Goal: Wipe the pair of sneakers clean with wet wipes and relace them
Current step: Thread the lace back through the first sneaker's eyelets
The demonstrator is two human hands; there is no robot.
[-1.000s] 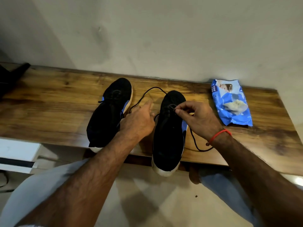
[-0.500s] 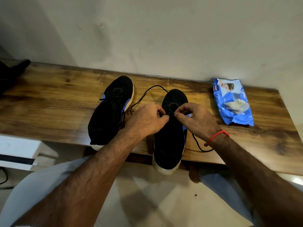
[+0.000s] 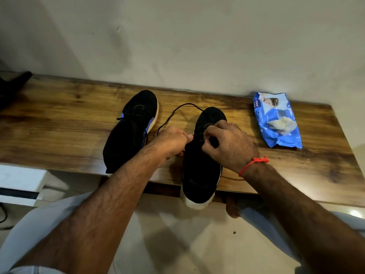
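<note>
Near part of the left sneaker (image 3: 128,133) hidden behind the left forearm, lacing area of the right sneaker (image 3: 201,165) covered by the right hand (image 3: 227,147), black lace (image 3: 177,110) vanishing under the left hand (image 3: 173,141), dark object (image 3: 11,86) cut off at far left, wipes pack (image 3: 278,119) print too small to read.

A blue packet of wet wipes (image 3: 277,120) lies on the wooden table (image 3: 59,125) near the wall. White lettering in its upper left corner reads "mee" above a second short word, likely "mee" again though it is blurred. Smaller lines of print run down the packet's face, too small to read. No other readable text appears anywhere.
</note>
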